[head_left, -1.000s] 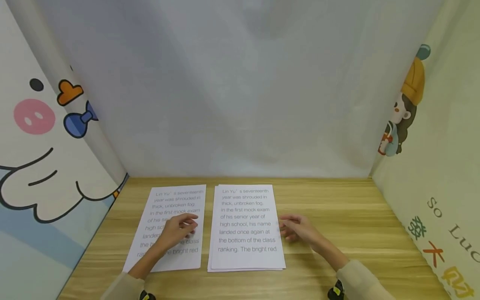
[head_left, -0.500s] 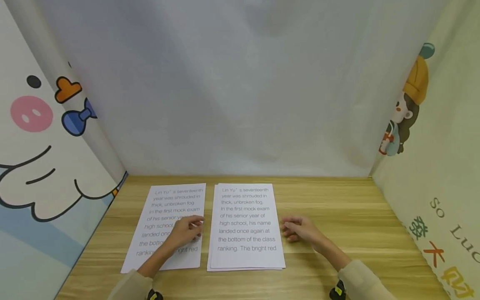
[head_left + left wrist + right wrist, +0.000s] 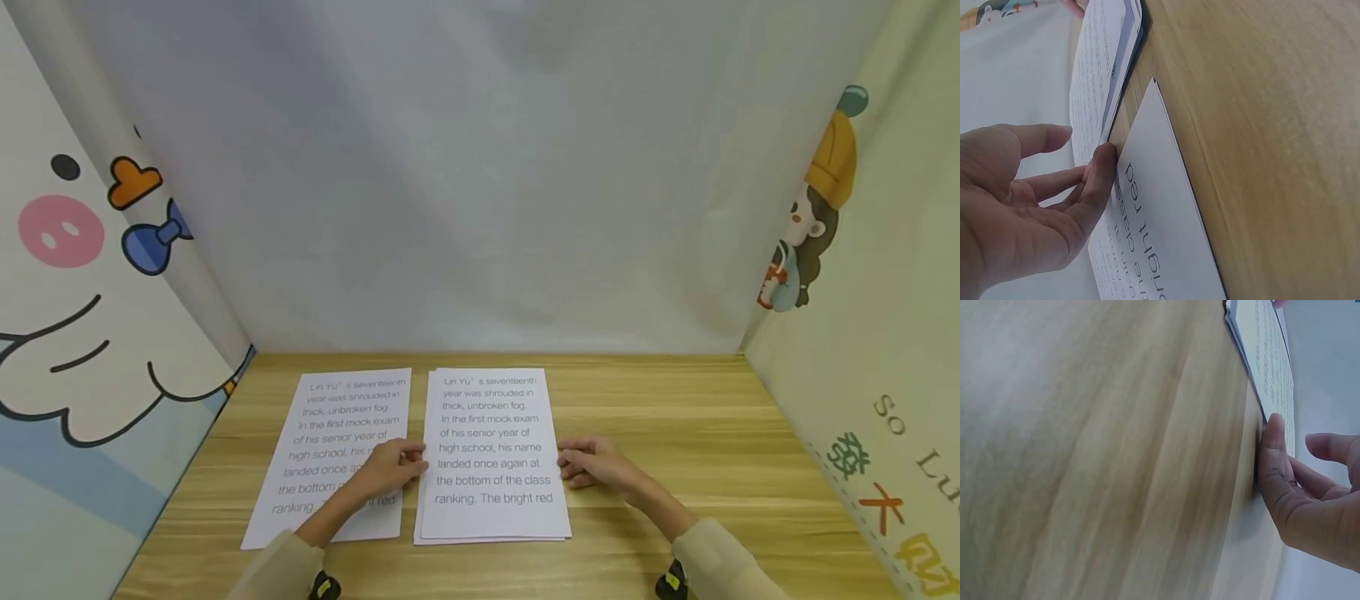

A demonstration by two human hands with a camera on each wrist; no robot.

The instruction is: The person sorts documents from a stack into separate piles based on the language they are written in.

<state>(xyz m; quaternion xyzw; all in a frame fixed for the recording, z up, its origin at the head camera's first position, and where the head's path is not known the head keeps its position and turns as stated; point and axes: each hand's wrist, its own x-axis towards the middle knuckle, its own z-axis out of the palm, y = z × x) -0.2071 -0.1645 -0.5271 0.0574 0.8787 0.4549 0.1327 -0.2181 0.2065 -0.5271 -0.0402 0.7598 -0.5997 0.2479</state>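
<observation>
Two printed paper stacks lie side by side on the wooden table. The right stack (image 3: 491, 518) has slightly uneven sheets, with a lower one showing along its left and bottom edges. My left hand (image 3: 388, 468) reaches over the left stack (image 3: 307, 429), covering part of its text, with fingertips right at the right stack's left edge. In the left wrist view its thumb stands apart from the bent fingers (image 3: 1099, 181). On the opposite side, my right hand (image 3: 597, 463) has its fingertips at the right stack's right edge. The right wrist view shows this thumb raised, away from the fingers (image 3: 1274, 462).
The wooden table (image 3: 675, 408) extends right of the papers and in front of them. A pale grey backdrop (image 3: 487, 208) rises behind it. Cartoon-printed panels stand at the left (image 3: 75, 317) and right (image 3: 885, 275).
My left hand has moved right, from over the left stack to the right stack's left edge. The right hand has come slightly closer to that stack's right edge. The papers have stayed put.
</observation>
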